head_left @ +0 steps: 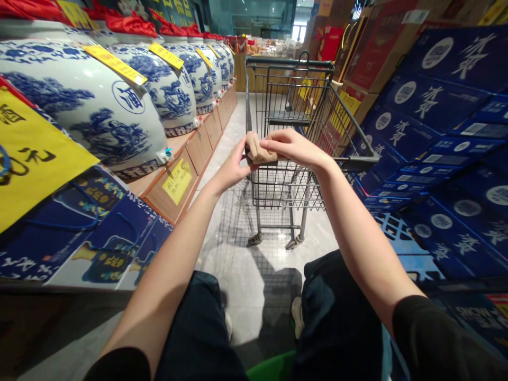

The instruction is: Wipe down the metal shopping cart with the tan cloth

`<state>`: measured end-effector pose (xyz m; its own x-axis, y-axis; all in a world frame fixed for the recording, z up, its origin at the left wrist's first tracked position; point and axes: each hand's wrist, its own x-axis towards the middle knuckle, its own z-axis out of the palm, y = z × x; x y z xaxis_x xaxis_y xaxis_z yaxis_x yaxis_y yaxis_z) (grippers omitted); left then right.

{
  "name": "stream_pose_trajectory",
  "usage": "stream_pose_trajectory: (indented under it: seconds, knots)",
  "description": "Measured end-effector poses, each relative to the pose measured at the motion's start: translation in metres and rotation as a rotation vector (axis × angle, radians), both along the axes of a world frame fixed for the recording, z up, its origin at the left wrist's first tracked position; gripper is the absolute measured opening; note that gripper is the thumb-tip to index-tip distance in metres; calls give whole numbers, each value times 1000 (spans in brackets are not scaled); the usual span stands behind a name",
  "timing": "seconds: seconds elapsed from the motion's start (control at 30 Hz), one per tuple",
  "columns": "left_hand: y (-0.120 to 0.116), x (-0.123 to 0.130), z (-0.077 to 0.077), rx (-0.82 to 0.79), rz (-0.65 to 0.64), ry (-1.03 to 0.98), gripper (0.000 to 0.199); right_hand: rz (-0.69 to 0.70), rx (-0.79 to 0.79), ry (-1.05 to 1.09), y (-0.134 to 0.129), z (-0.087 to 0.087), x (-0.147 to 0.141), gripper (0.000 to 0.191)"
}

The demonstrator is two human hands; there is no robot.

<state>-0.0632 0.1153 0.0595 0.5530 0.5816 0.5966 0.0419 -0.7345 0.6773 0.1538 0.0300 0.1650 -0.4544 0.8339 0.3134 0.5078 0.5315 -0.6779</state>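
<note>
A shop aisle is stretching ahead, its pale tiled floor [321, 233] running between two banks of goods. Along the right, stacked blue boxes [448, 79] are rising past head height in places, while big blue-and-white jars [79, 100] are lining the left, wearing red covers [135, 26] and standing on a wooden ledge [202, 148]. A wire shopping cart [291, 64] is standing on the floor just in front of the person, whose dark trousers [337, 317] are showing below. A crumpled brown cloth [260, 152] is lying bunched at the left end of the cart's near rail [355, 161]. The left hand [234, 166] is gripping its near-left side between thumb and fingers; the right hand [291, 144] is pinching it from above and the right. Both grips are closing on the cloth, and neither is looking slack.

As a judgement, the cart is resting on small wheels, so uneven pushing could be sending it rolling or swinging toward the jars. The cloth is bunching loosely, so a folded edge could be snagging on a wire end, or slipping off the rail if both grips were loosening together. Fingertips are working close to the metal corner, where a hard rub could be scraping them.
</note>
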Motion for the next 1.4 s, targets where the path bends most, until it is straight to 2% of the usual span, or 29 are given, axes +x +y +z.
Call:
stream_pose_trajectory:
  seconds: [0.07,0.17,0.3,0.4,0.63,0.7,0.83,0.93,1.03,1.1,1.17,1.3,1.4]
  knots:
    - [2,0,-2,17,10,3,91,-55,55,-18,-1,1,-2,34]
    - [1,1,-2,36,20,0,87,-104,132,-54,-6,5,-4,24]
    - [-5,2,3,72,84,61,80,-139,92,-134,-17,18,5,26]
    - [-8,3,5,112,138,90,78,-135,59,-255,-22,24,5,19]
    - [-9,4,6,164,156,88,73,-19,97,-184,-21,9,-15,25]
    - [-11,4,8,162,165,101,71,5,78,-171,-20,10,-8,26]
    - [-16,6,12,182,193,150,69,16,-1,-217,-26,22,17,22]
    - [-17,8,11,199,196,155,71,16,-80,-246,-32,24,17,20]
    - [-15,9,8,199,203,133,77,-81,26,-214,-33,10,0,22]
    - [-14,9,6,191,214,122,82,-159,138,-205,-30,-1,-9,31]
    - [-15,8,7,189,222,128,80,-185,183,-234,-27,-6,-9,38]
    - [-19,5,13,214,203,176,70,-142,94,-342,-24,6,16,28]
    - [-23,8,14,232,194,187,72,-144,25,-356,-25,15,26,18]
